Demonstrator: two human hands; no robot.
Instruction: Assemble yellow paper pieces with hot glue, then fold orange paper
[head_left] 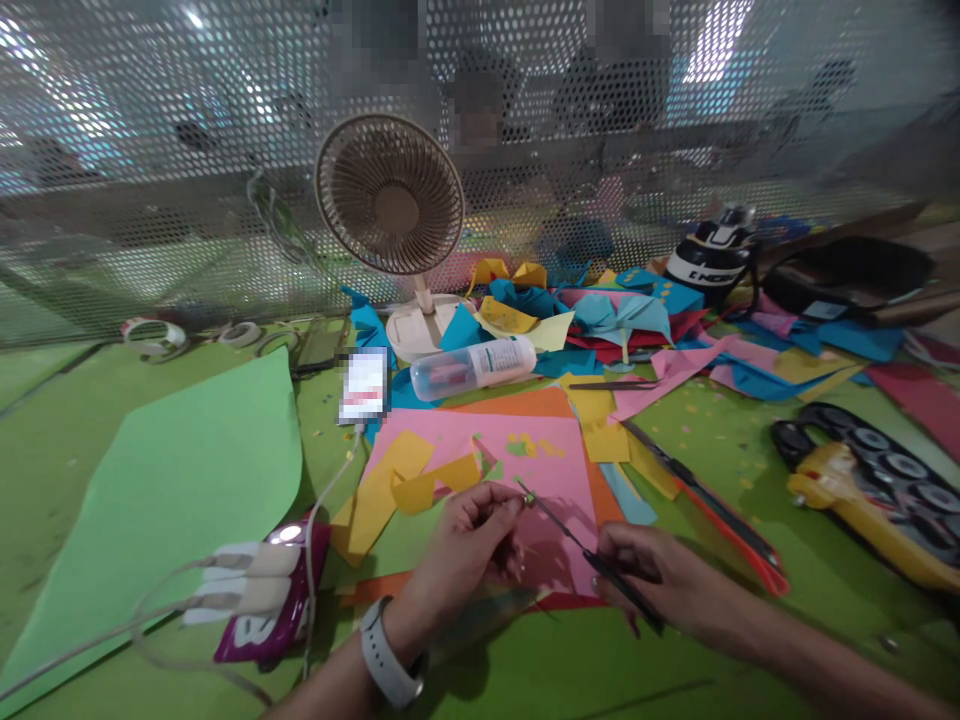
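Note:
My left hand [480, 530], with a white watch band [386, 650] at the wrist, is closed in a pinch over a pink sheet [540, 430]. At its fingertips is a tiny green paper piece [529, 498]. My right hand [645, 560] is closed around a slim black-handled tool [622, 585] with a thin metal end. The tool's tip meets the green piece; I cannot tell its exact kind. Yellow paper strips [435, 485] lie beside my left hand, and small yellow bits [534, 445] are scattered on the pink sheet.
A desk fan [394, 200] stands before a perforated metal screen. Near it are a clear bottle [472, 368], a phone [364, 385] on a cable and heaped paper scraps [585, 310]. An orange cutter [720, 520], a yellow-black tool [870, 500], a green sheet [172, 510] and a purple device with plugs [277, 590] flank my hands.

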